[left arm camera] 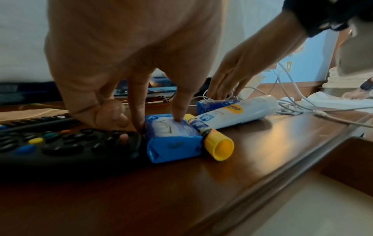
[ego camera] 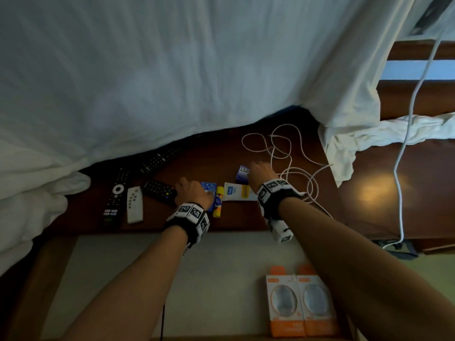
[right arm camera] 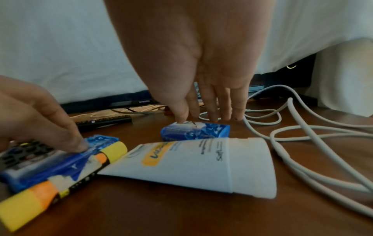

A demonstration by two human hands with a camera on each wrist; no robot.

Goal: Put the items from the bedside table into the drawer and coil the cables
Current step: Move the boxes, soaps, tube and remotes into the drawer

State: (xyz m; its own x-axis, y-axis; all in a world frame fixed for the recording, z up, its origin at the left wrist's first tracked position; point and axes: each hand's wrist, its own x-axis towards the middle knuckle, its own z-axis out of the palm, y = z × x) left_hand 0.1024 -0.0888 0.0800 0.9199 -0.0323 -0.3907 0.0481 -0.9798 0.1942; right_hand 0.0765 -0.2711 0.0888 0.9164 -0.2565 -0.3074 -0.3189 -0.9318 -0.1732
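On the wooden bedside table (ego camera: 234, 223) my left hand (ego camera: 194, 190) pinches a blue soap packet (left arm camera: 173, 137) across its width, thumb on the edge by the yellow-capped glue stick (left arm camera: 214, 142), fingers on the remote side. My right hand (ego camera: 258, 169) reaches down with straight fingers onto a second blue packet (right arm camera: 197, 131); its thumb tip touches the top and the other fingertips (right arm camera: 226, 115) sit at its far edge. A white tube (right arm camera: 201, 164) lies between the packets. A white cable (ego camera: 283, 148) sprawls in loose loops to the right.
Black remotes (ego camera: 160, 190) and a white one (ego camera: 134, 204) lie left of my left hand. Below the tabletop the open drawer (ego camera: 172, 279) holds two orange boxes (ego camera: 300, 306). White bedding (ego camera: 172, 70) overhangs the back of the table.
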